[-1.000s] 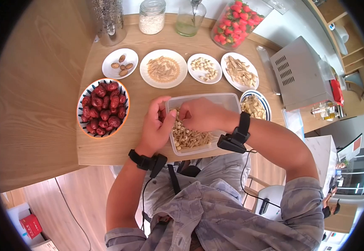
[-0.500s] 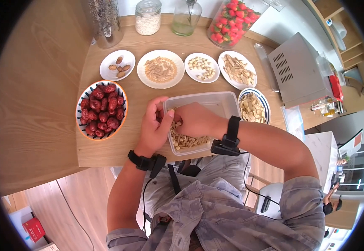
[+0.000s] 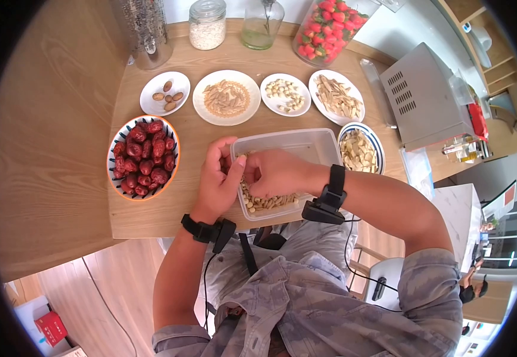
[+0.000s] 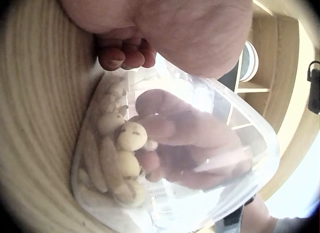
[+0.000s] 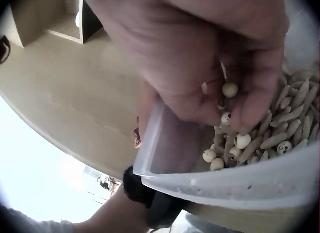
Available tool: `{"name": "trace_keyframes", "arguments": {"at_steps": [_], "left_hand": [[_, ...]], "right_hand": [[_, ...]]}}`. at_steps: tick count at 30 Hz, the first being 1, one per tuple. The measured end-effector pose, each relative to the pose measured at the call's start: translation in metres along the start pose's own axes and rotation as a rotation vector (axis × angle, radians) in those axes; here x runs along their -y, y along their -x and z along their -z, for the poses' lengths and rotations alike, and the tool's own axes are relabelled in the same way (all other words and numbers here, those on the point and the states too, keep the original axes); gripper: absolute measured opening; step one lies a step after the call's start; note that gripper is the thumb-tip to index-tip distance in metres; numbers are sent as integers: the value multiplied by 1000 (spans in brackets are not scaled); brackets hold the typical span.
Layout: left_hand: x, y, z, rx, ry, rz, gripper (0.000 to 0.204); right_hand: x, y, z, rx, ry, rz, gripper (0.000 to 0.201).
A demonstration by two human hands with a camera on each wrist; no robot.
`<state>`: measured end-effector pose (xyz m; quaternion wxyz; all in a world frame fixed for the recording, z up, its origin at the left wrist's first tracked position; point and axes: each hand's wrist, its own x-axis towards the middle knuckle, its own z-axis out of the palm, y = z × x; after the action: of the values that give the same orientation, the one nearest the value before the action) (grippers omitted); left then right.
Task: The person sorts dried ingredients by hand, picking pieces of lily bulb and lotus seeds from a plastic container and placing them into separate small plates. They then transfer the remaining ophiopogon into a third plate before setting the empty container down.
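No text, label, brand, number or sign can be read in any view, for the pale marks on the red box (image 3: 51, 328) at the lower left of the head view are too small to make out, and any print on the red packet (image 3: 478, 122) is unclear.

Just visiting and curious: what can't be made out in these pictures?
- Floor of the container beneath the pile: head view, covered by pieces and the right hand.
- Top of the strawberry jar: head view, cut off above.
- Print on the red box: head view, too small.
- Right palm: right wrist view, turned away.
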<state>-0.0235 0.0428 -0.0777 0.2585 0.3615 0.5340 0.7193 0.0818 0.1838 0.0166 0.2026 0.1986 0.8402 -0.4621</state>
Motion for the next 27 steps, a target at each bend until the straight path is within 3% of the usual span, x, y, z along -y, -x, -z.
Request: {"name": "trace_keyframes", "arguments": {"at_steps": [3,9,15,21,27], "left_hand": [[4,0,2,6,-52,-11,38],[3,1,7,54,-88,18,38],[-1,1,6,71,-83,36,39],[0,1,6,66,-84,23,38],[-6,-1,1,30,-68,-25,40]], "right_hand": [[8,8,0,119,-179,-93,15],[-1,4,-7,99,99,31,25],[0,4,-14,32,207,69,30],[-5,4,-23,-31,238,143,30],[-2,6,-21,42,143,71,26]]}}
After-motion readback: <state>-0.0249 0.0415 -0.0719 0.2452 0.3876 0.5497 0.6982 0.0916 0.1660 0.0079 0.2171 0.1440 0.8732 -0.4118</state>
